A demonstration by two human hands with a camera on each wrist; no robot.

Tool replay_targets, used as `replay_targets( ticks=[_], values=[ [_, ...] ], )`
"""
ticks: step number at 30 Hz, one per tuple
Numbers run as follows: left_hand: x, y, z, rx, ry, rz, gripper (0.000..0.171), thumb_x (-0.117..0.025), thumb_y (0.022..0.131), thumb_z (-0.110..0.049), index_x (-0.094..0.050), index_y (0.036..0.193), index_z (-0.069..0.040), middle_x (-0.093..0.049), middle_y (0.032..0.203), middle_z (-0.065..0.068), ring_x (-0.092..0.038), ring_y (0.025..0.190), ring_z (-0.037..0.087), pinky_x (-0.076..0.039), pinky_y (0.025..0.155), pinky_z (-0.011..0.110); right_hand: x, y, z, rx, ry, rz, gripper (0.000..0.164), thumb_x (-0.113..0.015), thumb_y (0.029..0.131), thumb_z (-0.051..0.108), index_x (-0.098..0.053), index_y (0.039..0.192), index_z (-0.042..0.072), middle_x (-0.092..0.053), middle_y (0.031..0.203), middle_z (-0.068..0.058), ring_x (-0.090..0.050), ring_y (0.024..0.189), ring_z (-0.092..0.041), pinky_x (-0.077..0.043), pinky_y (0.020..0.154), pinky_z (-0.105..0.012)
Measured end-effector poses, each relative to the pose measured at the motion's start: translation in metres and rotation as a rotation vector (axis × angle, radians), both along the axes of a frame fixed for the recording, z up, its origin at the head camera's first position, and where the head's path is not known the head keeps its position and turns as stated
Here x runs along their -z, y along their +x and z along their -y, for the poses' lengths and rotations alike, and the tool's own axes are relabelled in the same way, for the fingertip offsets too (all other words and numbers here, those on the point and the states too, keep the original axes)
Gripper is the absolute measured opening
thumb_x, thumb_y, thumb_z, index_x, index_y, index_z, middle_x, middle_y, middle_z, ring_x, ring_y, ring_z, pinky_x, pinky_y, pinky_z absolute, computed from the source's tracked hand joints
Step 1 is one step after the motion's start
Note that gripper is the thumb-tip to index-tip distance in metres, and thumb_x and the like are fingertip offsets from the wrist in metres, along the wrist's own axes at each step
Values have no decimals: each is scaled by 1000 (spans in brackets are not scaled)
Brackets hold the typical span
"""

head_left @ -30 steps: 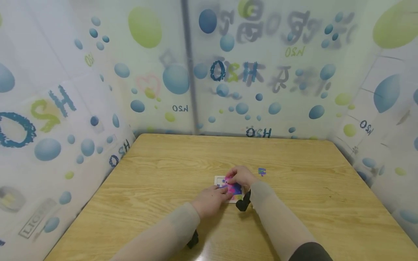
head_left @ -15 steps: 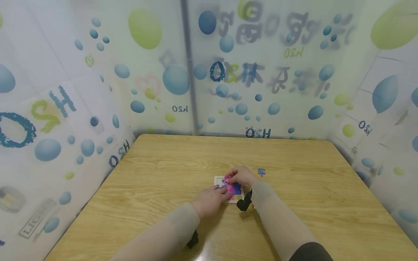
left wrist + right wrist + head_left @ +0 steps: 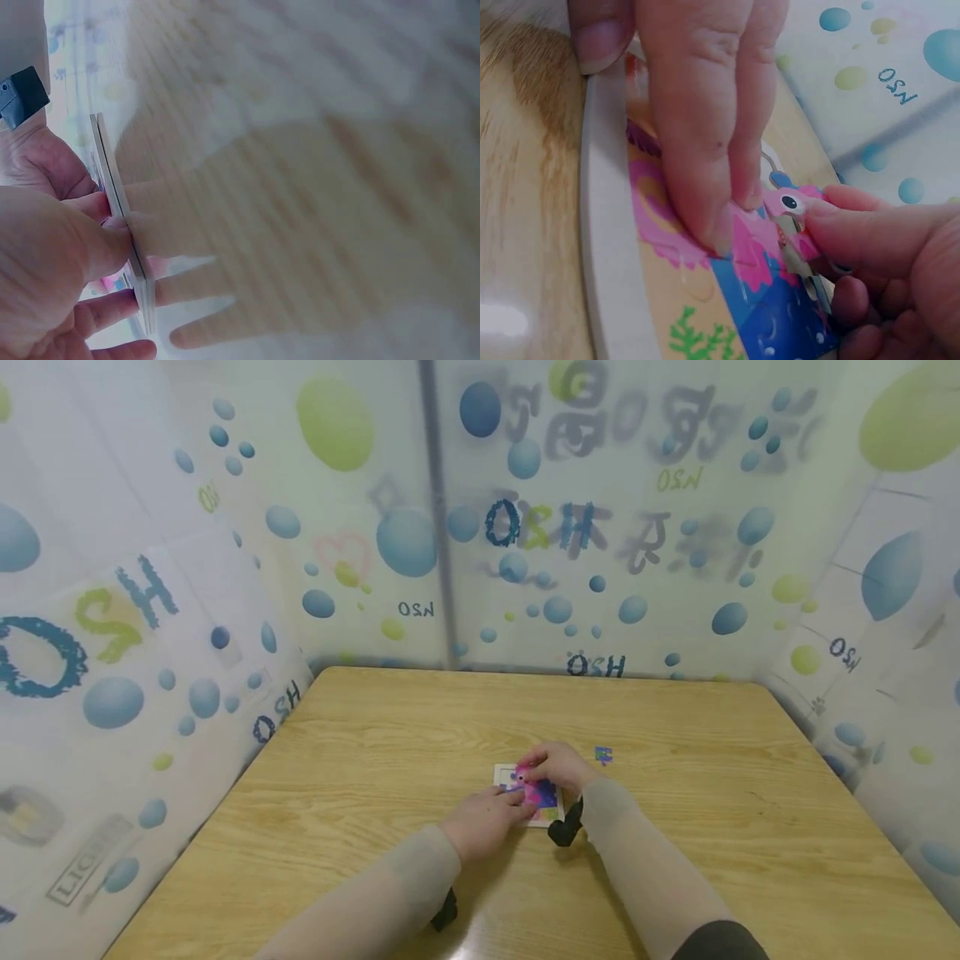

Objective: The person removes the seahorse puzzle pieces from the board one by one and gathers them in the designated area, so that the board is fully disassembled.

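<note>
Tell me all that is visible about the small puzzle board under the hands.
The puzzle board is a small flat square tray with a white, rounded rim, lying flat on the wooden table. Its picture is pink and blue with a green plant near one corner. The left hand presses straight fingers on fitted pieces, and the right hand pinches a pink piece at the picture. It looks thin, perhaps cardboard or wood.
</note>
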State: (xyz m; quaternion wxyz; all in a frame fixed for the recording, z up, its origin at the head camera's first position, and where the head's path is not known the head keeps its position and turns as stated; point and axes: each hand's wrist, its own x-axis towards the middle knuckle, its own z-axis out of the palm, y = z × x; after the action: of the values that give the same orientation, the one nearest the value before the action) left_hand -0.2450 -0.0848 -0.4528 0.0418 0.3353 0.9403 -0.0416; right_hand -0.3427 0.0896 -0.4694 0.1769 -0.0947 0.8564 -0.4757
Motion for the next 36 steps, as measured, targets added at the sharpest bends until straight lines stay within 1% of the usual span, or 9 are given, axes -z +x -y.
replay_targets(
  ticks=[3, 6, 9, 12, 18, 23, 29, 32, 36],
  values=[
    [0, 0, 0, 8, -6, -11, 47, -53, 98, -14, -50, 142, -29, -44, 147, 0, -48, 127, 27, -45, 101, 38, 0, 1, -2, 19, -78, 42, 21, -70, 84, 3, -74, 104, 6, -66, 99, -6, -56, 89, -20, -46, 85, -35],
    [0, 0, -1, 9, -10, -13, 49, -56, 96, -12, -50, 141, -29, -44, 147, -1, -48, 127, 27, -45, 101, 38, 0, 1, -6, 39, -180, 91, 24, -68, 84, 1, -72, 107, 1, -65, 102, -9, -55, 87, -20, -48, 77, -30],
    [0, 0, -1, 6, -11, -7, 49, -55, 96, -11, -51, 141, -29, -44, 147, -1, -48, 128, 27, -44, 102, 38, 0, 1, -9, 64, -251, 133, 25, -67, 85, 2, -70, 109, -1, -65, 109, -9, -55, 92, -19, -47, 78, -28],
    [0, 0, -2, -3, -6, 11, 48, -53, 97, -12, -50, 141, -30, -43, 148, -1, -47, 129, 27, -43, 103, 38, 0, 0, -13, 89, -261, 146, 26, -69, 85, 7, -71, 110, 2, -65, 115, -8, -55, 100, -20, -46, 85, -30],
    [0, 1, -3, -14, 2, 32, 50, -54, 96, -10, -49, 141, -30, -42, 149, -1, -47, 128, 25, -43, 103, 37, -1, -1, -30, 121, -260, 145, 27, -69, 87, 11, -71, 113, 5, -63, 122, -9, -53, 112, -24, -41, 99, -40],
    [0, 1, -3, -30, 11, 52, 51, -55, 95, -10, -48, 142, -30, -41, 149, -2, -45, 130, 25, -42, 105, 38, -4, -4, -52, 95, -240, 121, 32, -68, 88, 14, -68, 118, 3, -63, 122, -8, -56, 104, -22, -42, 95, -40],
    [2, 0, -2, -34, 19, 49, 53, -53, 95, -7, -47, 142, -31, -41, 149, -2, -44, 131, 25, -39, 107, 38, -8, -9, -81, 57, -220, 77, 35, -65, 90, 12, -63, 121, -4, -66, 109, -4, -57, 85, -17, -45, 80, -32],
    [3, 0, -2, -48, 23, 59, 54, -52, 95, -7, -47, 142, -31, -40, 149, -3, -43, 132, 25, -38, 107, 38, -10, -11, -94, 58, -214, 79, 34, -65, 90, 12, -63, 120, -5, -66, 105, -1, -57, 83, -16, -46, 77, -32],
    [3, -1, -2, -52, 21, 58, 52, -51, 96, -7, -47, 142, -31, -40, 149, -3, -43, 132, 25, -38, 108, 37, -12, -12, -109, 75, -216, 102, 38, -65, 90, 12, -60, 124, -6, -66, 108, -3, -59, 89, -18, -47, 83, -34]
  ],
)
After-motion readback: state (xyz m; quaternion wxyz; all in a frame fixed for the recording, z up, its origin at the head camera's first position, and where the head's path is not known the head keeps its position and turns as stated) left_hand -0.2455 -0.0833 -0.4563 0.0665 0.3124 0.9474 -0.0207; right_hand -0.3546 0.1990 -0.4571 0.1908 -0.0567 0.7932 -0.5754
